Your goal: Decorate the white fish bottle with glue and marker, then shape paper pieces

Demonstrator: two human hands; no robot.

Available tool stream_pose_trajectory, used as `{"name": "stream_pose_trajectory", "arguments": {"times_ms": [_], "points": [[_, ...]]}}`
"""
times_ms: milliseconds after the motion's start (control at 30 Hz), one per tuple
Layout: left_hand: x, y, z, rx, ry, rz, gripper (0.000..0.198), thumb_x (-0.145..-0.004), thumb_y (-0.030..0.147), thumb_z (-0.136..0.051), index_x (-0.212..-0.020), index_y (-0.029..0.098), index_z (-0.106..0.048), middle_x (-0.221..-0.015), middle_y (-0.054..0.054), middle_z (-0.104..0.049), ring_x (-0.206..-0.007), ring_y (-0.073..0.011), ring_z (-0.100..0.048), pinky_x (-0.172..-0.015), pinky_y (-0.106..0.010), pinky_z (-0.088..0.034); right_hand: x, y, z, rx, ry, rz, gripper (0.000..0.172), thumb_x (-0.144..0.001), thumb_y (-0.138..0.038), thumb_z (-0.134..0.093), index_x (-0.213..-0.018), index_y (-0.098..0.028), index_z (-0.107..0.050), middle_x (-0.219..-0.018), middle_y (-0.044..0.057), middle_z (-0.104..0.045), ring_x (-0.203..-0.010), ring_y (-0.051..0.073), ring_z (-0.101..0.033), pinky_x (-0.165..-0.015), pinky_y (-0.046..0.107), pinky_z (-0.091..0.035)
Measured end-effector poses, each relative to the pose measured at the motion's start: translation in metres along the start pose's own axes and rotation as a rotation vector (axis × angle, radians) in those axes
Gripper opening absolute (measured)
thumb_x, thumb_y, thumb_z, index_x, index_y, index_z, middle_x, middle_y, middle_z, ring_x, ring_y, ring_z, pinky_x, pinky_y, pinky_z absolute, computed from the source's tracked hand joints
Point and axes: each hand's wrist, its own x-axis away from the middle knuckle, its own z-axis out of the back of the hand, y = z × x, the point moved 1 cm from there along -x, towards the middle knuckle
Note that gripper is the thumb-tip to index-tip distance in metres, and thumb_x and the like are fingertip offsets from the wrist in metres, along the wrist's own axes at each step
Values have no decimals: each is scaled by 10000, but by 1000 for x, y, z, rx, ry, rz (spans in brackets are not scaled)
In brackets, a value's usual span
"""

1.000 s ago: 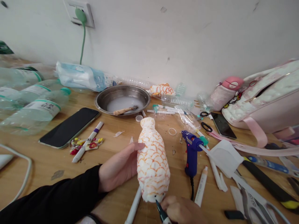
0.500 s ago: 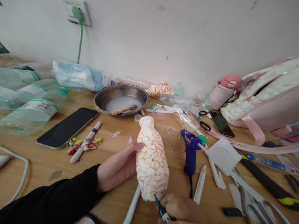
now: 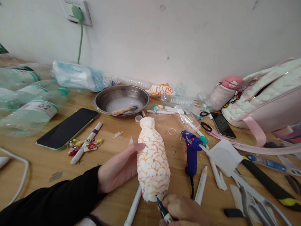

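Observation:
My left hand is closed around the side of a white bottle-shaped fish craft covered in orange scale lines, its narrow neck pointing away from me. In my right hand is a dark marker pen, its tip touching the near end of the craft by a small black spot. A white marker lies partly hidden under the craft. To the right rest a blue hot glue gun and a white pencil-like marker. A black pen cap lies near the scissors.
A metal bowl holds cloudy liquid and a brush. Plastic bottles and a phone lie left. Scissors, a black-yellow handled tool and a pink bag are right. Another orange-scaled craft sits by the wall.
The marker tip has shifted very slightly upward on the craft's near end. My left hand and the craft stay almost where they were.

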Motion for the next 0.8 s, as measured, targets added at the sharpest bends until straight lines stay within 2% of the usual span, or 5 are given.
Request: {"name": "stream_pose_trajectory", "arguments": {"times_ms": [267,567,700,800], "points": [[0,-1,1,3,-15,-12,270,-863,191,-462,-1105,104,-545,-1088,-112,-678,-1077,-239,-575,-914,-337,-424,-1,-1,-2,36,68,28,239,-873,-231,-494,-657,-223,-593,-601,-5,-624,-480,81,-594,-441,131,-474],[0,0,1,8,-24,1,283,-862,199,-456,-1114,103,-542,-1052,-106,-693,-1042,-233,-595,-911,-337,-422,1,0,-1,10,33,-19,227,-875,-258,-495,-672,-221,-589,-596,-10,-618,-483,80,-590,-454,136,-473],[0,0,-2,8,-17,1,275,-857,198,-453,-1092,103,-560,-1007,-100,-708,-1001,-227,-613,-905,-334,-419,2,1,-2,-33,44,-82,275,-905,-287,-429,-686,-212,-576,-583,-4,-626,-466,82,-591,-429,136,-466],[1,1,-3,17,-23,-6,261,-854,193,-431,-1043,109,-591,-981,-95,-714,-950,-219,-631,-894,-335,-421,0,-2,-11,-95,141,-99,349,-919,-383,-365,-687,-206,-554,-547,3,-628,-441,91,-593,-406,143,-463]]}}
